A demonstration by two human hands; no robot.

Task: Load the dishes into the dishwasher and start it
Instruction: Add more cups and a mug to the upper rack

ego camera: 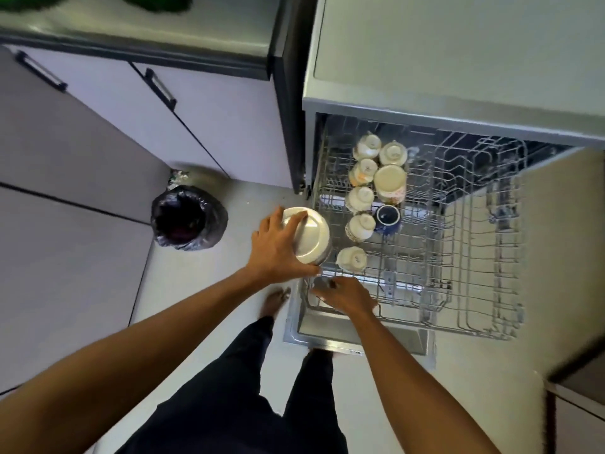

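Two bare forearms reach out from the bottom of the view over dark trousers, and the left hand [278, 247] holds the task's thing: a pale metal bowl [309, 237], turned mouth-down, fingers spread over its base and thumb hooked at the rim in a firm clasp. It hangs just left of the upper rack [474, 257], by the near left corner, not yet in it; it is held inverted, I judge, so that it can go in ready to drain. The right hand [347, 296] lies on that near left corner, fingers bent over the wire, probably to steady the rack, though whether it truly grasps the wire or something small there I cannot tell. Down the rack's left side stand white cups [360, 198] upside down, with a cream bowl [391, 183] and a dark blue mug [388, 217] just right of them. Below the rack lies the open dishwasher door [327, 329]. Farther left on the floor stands a bin [188, 217] lined with a black bag, near the cabinets [98, 142]
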